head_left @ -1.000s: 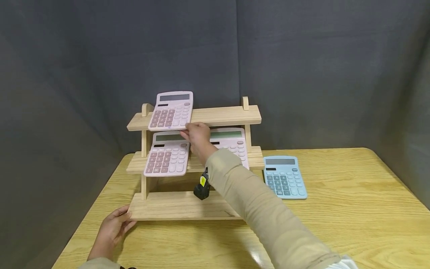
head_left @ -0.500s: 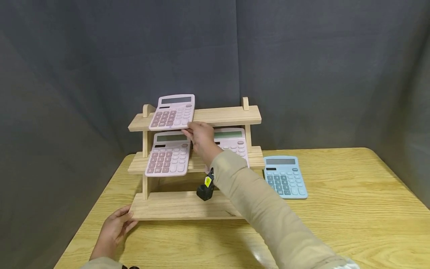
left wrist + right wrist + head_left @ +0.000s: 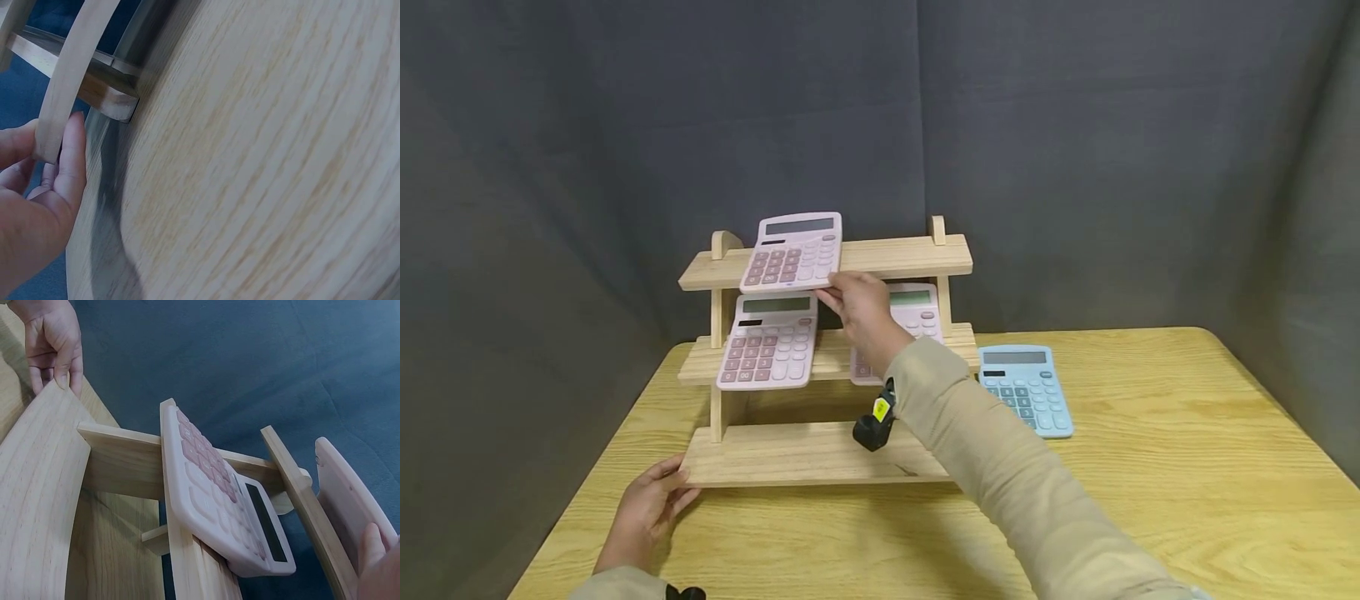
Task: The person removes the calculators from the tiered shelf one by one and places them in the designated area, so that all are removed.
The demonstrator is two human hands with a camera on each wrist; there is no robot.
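Since prev. frame, top pink calc (image 3: 793, 252) shifted a bit R along top shelf (image 3: 898, 258), R hand (image 3: 867, 310) w/ it.

Head: R hand pinches its near R corner; top pink calc lies up & L of grip, long axis running up/back, slight lean R. R hand's on it; L hand (image 3: 643, 507), well below-L of grip, pinches end of bottom board (image 3: 805, 462). 2nd pink calc (image 3: 767, 343) just below-L of grip; 3rd pink calc (image 3: 917, 315) just below-R, partly behind hand & sleeve (image 3: 1000, 467). Blue calc (image 3: 1037, 392) further R & lower, corner behind sleeve.

L wrist: L hand holds board end; no calcs in view.

R wrist: R thumb on top pink calc, rest of hand cut off; keys not visible; can't tell if it touches top shelf.
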